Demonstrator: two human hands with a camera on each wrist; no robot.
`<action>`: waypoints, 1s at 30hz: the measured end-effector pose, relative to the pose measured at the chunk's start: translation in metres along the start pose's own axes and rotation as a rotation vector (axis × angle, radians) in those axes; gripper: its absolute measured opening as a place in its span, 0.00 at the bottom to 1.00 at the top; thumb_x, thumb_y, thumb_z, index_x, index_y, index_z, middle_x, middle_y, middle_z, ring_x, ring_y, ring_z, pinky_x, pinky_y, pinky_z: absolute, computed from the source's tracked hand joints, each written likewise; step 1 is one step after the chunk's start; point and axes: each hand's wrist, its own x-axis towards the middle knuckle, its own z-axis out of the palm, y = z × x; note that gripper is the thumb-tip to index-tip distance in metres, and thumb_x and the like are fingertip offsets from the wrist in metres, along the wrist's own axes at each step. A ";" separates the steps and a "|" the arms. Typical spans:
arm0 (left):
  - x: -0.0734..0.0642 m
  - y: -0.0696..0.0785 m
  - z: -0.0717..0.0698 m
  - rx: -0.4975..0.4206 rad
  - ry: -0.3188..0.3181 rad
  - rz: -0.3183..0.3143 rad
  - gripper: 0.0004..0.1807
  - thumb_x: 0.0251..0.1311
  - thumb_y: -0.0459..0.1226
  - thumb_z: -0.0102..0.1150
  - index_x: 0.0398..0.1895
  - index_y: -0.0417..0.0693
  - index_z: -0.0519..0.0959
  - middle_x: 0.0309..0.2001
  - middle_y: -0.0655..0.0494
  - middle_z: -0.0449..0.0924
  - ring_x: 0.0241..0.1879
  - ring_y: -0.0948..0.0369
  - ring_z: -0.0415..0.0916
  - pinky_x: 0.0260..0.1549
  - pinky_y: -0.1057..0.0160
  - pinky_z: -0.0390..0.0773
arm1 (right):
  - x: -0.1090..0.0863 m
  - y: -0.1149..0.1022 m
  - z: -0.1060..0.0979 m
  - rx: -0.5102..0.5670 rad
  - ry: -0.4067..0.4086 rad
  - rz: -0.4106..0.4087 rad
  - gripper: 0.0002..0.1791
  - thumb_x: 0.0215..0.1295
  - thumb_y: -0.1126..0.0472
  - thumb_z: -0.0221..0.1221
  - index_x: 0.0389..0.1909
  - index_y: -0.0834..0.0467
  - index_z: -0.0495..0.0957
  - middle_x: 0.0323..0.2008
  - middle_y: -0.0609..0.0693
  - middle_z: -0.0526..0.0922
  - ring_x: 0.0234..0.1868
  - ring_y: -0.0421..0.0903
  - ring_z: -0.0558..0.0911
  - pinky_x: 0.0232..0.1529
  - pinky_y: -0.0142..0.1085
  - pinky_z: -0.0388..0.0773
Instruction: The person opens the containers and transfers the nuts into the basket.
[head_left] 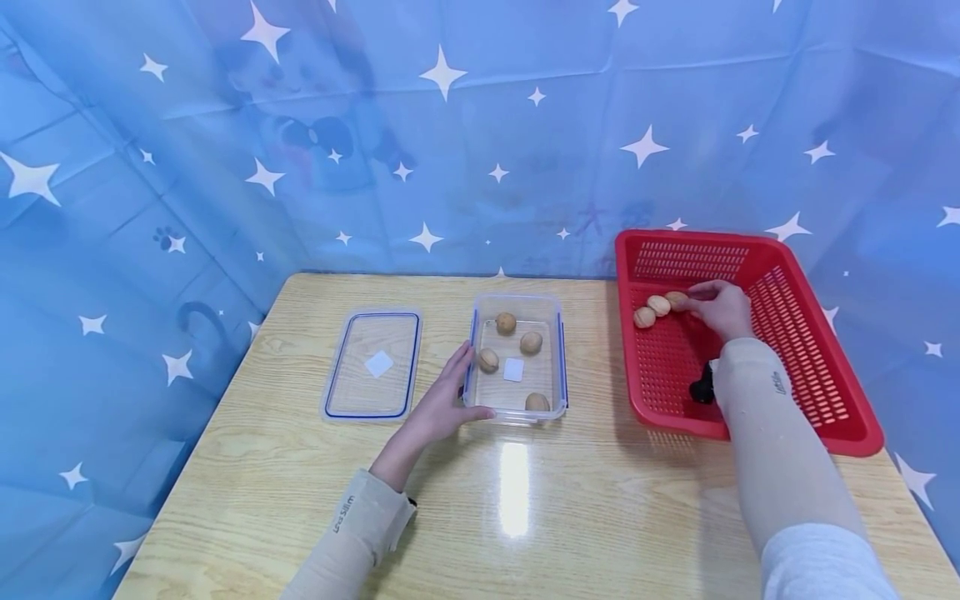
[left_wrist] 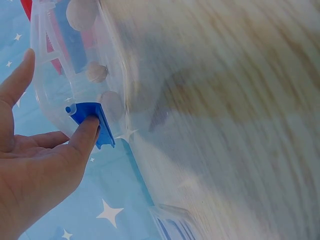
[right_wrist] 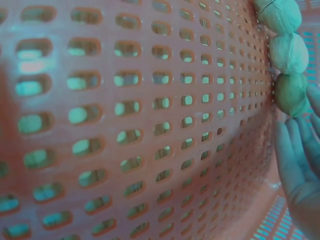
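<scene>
A clear plastic box (head_left: 555, 379) with several walnuts (head_left: 531, 342) in it stands mid-table. My left hand (head_left: 444, 404) rests along its left side, with the thumb over the near corner. In the left wrist view, one of its fingers presses a blue clip (left_wrist: 95, 122) on the box. Inside the red basket (head_left: 645, 392) on the right, 3 walnuts (head_left: 658, 306) lie in a row. My right hand (head_left: 723, 310) reaches in at the row's right end. Its fairly straight fingers touch the edge of the end walnut (right_wrist: 291, 94), which still lies against its neighbour.
A clear lid (head_left: 371, 367) with a blue seal lies on the wooden table left of the box. A blue curtain (head_left: 480, 167) with white stars hangs behind and to the left. The basket's slotted walls rise around my right hand.
</scene>
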 end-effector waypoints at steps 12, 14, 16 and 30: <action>0.000 0.001 0.000 0.005 0.011 0.014 0.57 0.53 0.41 0.74 0.80 0.43 0.47 0.82 0.53 0.38 0.79 0.45 0.43 0.77 0.43 0.51 | -0.004 -0.005 -0.002 0.066 0.026 -0.005 0.30 0.71 0.47 0.56 0.66 0.61 0.69 0.55 0.52 0.74 0.47 0.40 0.76 0.37 0.18 0.79; 0.000 0.001 0.000 0.004 0.010 0.014 0.57 0.54 0.41 0.74 0.80 0.43 0.47 0.82 0.52 0.38 0.79 0.44 0.44 0.77 0.43 0.52 | -0.005 -0.008 -0.002 0.083 0.030 -0.015 0.30 0.72 0.46 0.56 0.67 0.60 0.69 0.53 0.49 0.74 0.47 0.38 0.75 0.38 0.18 0.79; 0.000 0.001 0.000 0.005 0.009 0.015 0.57 0.54 0.42 0.74 0.80 0.43 0.47 0.82 0.52 0.38 0.79 0.44 0.44 0.77 0.43 0.52 | -0.006 -0.011 -0.002 0.093 0.036 -0.031 0.30 0.72 0.46 0.56 0.67 0.60 0.69 0.52 0.46 0.74 0.46 0.35 0.75 0.39 0.18 0.79; 0.001 -0.001 0.001 0.001 0.003 0.002 0.57 0.54 0.41 0.73 0.80 0.45 0.46 0.82 0.53 0.37 0.80 0.46 0.42 0.77 0.44 0.51 | -0.008 -0.031 -0.007 0.150 0.121 -0.121 0.32 0.67 0.42 0.59 0.65 0.56 0.73 0.42 0.28 0.75 0.43 0.25 0.73 0.40 0.16 0.74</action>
